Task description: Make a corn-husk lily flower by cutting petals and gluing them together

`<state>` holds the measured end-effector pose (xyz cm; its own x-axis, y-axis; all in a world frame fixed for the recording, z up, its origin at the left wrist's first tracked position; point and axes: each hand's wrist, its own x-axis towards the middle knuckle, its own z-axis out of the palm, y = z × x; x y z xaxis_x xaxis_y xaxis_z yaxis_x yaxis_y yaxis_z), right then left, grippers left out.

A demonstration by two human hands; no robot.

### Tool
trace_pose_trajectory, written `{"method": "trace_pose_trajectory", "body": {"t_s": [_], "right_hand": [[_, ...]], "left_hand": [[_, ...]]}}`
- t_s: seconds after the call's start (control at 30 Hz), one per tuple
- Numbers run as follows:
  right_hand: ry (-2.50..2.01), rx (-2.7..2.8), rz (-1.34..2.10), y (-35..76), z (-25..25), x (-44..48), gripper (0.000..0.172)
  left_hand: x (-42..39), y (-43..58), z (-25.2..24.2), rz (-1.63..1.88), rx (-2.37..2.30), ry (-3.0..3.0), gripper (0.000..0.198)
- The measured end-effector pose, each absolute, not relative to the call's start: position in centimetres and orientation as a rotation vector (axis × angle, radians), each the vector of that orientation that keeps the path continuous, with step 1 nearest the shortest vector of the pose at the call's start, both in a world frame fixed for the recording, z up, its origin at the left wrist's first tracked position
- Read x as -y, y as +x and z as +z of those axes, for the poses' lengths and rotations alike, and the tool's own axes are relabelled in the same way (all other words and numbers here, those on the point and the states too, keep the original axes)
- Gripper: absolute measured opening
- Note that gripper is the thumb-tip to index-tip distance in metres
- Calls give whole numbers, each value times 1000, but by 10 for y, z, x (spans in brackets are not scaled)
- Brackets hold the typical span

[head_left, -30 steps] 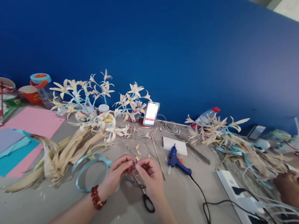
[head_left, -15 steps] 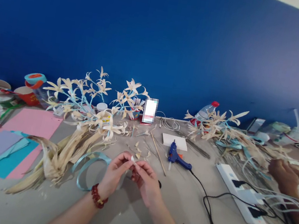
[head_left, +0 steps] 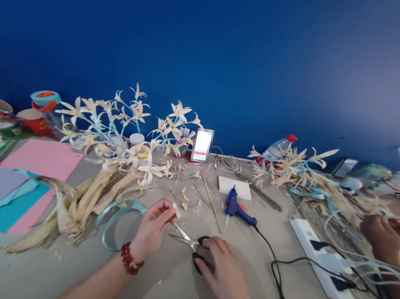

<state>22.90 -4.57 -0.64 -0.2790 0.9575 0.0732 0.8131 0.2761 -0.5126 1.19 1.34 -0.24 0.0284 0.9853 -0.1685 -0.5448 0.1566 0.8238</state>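
My left hand [head_left: 152,228], with a red bead bracelet at the wrist, pinches a small pale husk piece [head_left: 176,208] between thumb and fingers just above the table. My right hand [head_left: 222,271] lies on the black handles of the scissors [head_left: 191,244], fingers curled over them; the blades point left toward the left hand. Loose husk scraps [head_left: 186,201] lie just beyond both hands.
A blue glue gun [head_left: 236,211] with a black cord lies right of centre, beside a white power strip [head_left: 320,258]. Corn-husk flowers [head_left: 129,132], dried husks [head_left: 73,209], light blue ribbon [head_left: 116,217] and coloured paper [head_left: 3,187] fill the left. Another person's hands [head_left: 385,239] work at right.
My right hand left the husk piece, dropped to the table and settled on the scissors' handles. The left hand kept the husk piece and stayed put.
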Motion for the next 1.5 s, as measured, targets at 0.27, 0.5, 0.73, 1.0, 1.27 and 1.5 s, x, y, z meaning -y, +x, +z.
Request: {"method": "trace_pose_trajectory", "body": {"t_s": [0.27, 0.5, 0.73, 1.0, 1.27, 1.5], "right_hand": [[-1742, 2232, 545, 224, -7, 48, 17], [-1832, 2327, 659, 228, 10, 46, 13], [-1875, 2413, 601, 224, 7, 52, 25], [-1884, 2115, 820, 231, 3, 45, 14], [-1385, 1229, 1652, 210, -5, 42, 40], [-1082, 1234, 1716, 175, -4, 39, 58]], "left_hand": [[-13, 11, -3, 1307, -862, 605, 17], [-14, 9, -4, 1323, -835, 592, 16], [-14, 9, -1, 1329, -828, 609, 16], [-13, 6, 1, 1367, -808, 659, 13], [-15, 4, 1, 1361, -734, 562, 16], [-12, 9, -1, 1299, -657, 472, 14]]}}
